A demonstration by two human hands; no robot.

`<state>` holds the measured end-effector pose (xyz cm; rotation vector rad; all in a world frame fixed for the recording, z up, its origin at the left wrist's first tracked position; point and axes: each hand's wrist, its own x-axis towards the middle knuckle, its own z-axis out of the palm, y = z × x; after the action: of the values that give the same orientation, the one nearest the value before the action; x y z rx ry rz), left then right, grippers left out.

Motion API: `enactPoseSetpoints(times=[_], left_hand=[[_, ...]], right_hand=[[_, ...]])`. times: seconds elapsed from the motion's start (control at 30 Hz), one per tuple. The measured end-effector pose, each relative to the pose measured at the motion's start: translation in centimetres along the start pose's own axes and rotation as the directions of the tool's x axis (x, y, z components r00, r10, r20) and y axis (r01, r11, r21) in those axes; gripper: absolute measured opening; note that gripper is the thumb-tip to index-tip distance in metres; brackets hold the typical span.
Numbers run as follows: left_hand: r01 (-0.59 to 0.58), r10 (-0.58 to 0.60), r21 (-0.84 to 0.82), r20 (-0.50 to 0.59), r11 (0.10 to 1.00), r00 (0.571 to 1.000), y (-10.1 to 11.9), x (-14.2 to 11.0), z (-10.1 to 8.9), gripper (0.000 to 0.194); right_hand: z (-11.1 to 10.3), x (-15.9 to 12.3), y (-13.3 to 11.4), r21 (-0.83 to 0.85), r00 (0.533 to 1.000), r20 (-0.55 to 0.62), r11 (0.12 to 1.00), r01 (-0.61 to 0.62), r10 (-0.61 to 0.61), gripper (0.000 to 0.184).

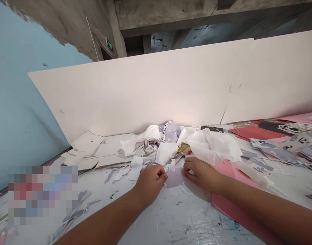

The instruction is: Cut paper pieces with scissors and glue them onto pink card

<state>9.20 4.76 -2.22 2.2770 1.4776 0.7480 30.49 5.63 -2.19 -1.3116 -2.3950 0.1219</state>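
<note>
A small lavender piece of fabric (174, 178) with pale flowers is stretched between my two hands, low over the white table. My left hand (151, 181) pinches its left edge between thumb and forefinger. On the opposite edge, my right hand (200, 174) has its fingers closed on the cloth. Just beyond them lies a heap of white cloth (209, 143), with a yellow-handled tool (183, 148) partly buried in it. Behind that rests another lavender flowered piece with a ruffled trim (171, 132).
A tall white board (156, 88) stands along the back. Pink sheets (235, 217) lie under my right forearm, and patterned fabric pieces (294, 146) are piled at the right. Cardboard pieces (94, 149) sit at the back left; scraps (74, 211) are scattered nearer.
</note>
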Motion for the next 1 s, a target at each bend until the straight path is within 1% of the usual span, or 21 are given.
enactPoseSetpoints(times=[0.17,0.47,0.63,0.83,1.0], left_hand=[[0.002,-0.002,0.037,-0.004,0.999,1.0,-0.03,0.05,0.14,0.013],[0.0,0.002,0.112,-0.018,0.994,1.0,0.04,0.16,0.18,0.012],[0.03,-0.03,0.119,-0.002,0.992,1.0,0.04,0.21,0.26,0.011],[0.023,-0.021,0.124,-0.011,0.992,1.0,-0.08,0.2,0.33,0.01],[0.043,-0.044,0.121,0.004,0.992,0.999,0.14,0.12,0.23,0.009]], right_hand=[[0.2,0.12,-0.06,-0.026,1.0,-0.012,0.999,-0.018,0.018,0.017],[0.45,0.02,-0.49,-0.071,0.998,-0.027,0.996,-0.057,0.055,0.02],[0.69,0.05,-0.42,-0.081,0.998,-0.027,0.995,-0.064,0.062,0.02],[0.67,0.1,-0.46,-0.087,0.997,-0.034,0.993,-0.075,0.072,0.02],[0.57,0.12,-0.67,-0.091,0.997,-0.027,0.993,-0.075,0.072,0.02]])
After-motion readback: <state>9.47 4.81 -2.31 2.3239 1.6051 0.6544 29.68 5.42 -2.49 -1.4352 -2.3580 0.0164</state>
